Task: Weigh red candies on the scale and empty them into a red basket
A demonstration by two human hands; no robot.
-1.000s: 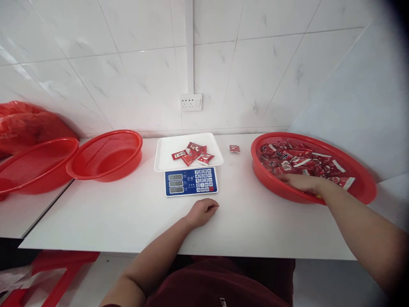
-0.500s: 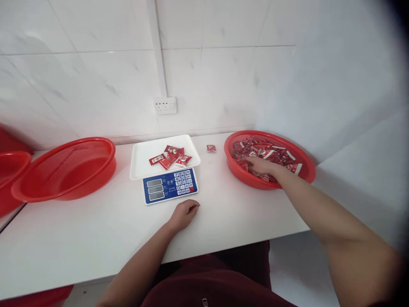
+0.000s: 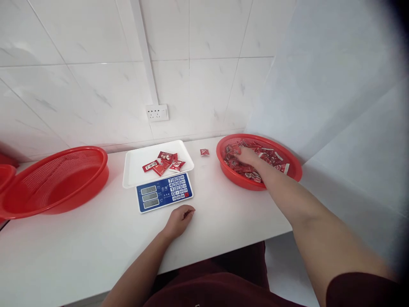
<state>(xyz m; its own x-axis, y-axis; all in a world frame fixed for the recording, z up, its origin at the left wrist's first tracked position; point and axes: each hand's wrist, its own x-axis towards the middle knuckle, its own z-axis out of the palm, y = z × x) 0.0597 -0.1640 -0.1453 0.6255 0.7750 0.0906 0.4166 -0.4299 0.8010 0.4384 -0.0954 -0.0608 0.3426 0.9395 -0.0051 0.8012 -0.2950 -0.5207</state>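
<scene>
Here, the right hand (image 3: 249,157) is down inside a red basket (image 3: 236,179), its fingers bent into a pile of packets (image 3: 270,158). Packets lie under and beside the fingertips, and more of them spread to the right of the hand, several showing pale edges. One red packet shows right at the fingertips, but whether they pinch it or merely touch it I cannot tell, as the fingers are partly hidden and small. The basket's rim runs all around this hand, and the forearm crosses over its near side.

To the left of the right hand, outside the basket, a single packet (image 3: 204,152) lies flat on the white table (image 3: 220,230), apart from both the basket and the tray. Farther left of that grip, a white tray (image 3: 136,170) bears a small overlapping cluster of red packets (image 3: 161,166), gathered toward its right half.

The left hand (image 3: 180,219) rests on the table with its fingers loosely curled in; what, if anything, lies inside the curl is hidden. Just beyond it is the blue scale panel (image 3: 164,194), with the tray and its cluster past that. The heaped basket is well off to this hand's right, and a second red basket (image 3: 68,202) stands well off to its left.
</scene>
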